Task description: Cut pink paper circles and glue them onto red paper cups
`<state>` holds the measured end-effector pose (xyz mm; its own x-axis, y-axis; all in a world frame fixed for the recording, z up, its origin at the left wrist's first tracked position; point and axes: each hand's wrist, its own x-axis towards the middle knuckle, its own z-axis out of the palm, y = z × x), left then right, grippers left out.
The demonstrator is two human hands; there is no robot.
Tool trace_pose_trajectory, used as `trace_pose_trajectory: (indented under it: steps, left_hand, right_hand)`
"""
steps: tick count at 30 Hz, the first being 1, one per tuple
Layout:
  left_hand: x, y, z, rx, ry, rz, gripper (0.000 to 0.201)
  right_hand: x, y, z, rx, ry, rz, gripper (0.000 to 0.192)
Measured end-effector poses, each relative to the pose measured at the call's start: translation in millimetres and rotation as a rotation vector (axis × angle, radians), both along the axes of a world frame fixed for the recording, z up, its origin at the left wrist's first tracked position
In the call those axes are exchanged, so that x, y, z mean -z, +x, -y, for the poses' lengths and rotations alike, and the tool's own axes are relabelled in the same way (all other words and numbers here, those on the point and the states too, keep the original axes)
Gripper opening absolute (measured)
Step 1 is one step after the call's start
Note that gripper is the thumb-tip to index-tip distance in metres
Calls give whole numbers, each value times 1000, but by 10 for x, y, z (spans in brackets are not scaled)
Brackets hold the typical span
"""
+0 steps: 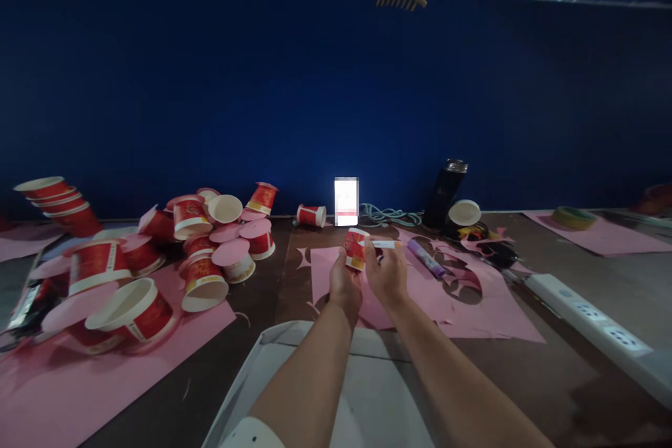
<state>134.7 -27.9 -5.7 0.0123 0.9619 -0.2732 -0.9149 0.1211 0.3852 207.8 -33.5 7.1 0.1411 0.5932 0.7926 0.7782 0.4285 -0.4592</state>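
My left hand (pixel 344 285) grips a small red and white paper cup (pixel 355 248), tilted on its side above the table. My right hand (pixel 387 273) holds a thin white stick-like tool (pixel 382 244) with its tip at the cup's rim. Both hands hover over a pink paper sheet (pixel 420 301) with shapes cut out of it. A purple glue stick (pixel 425 257) lies on that sheet just right of my right hand.
A heap of red paper cups and pink paper discs (pixel 210 245) covers the left side on pink paper (pixel 63 392). A lit phone (pixel 346 201), a black flask (pixel 445 192), a white power strip (pixel 593 325) and a white box (pixel 367 392) near me surround the hands.
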Motion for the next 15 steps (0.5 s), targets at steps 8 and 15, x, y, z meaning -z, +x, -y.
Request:
trace_pose_trajectory:
  steps: [8, 15]
  left_hand:
    - [4, 6, 2, 8, 30, 8, 37]
    - [13, -1, 5, 14, 27, 23, 33]
  right_hand:
    - [-1, -15, 7, 18, -18, -5, 30]
    - [-5, -27, 19, 14, -53, -20, 33]
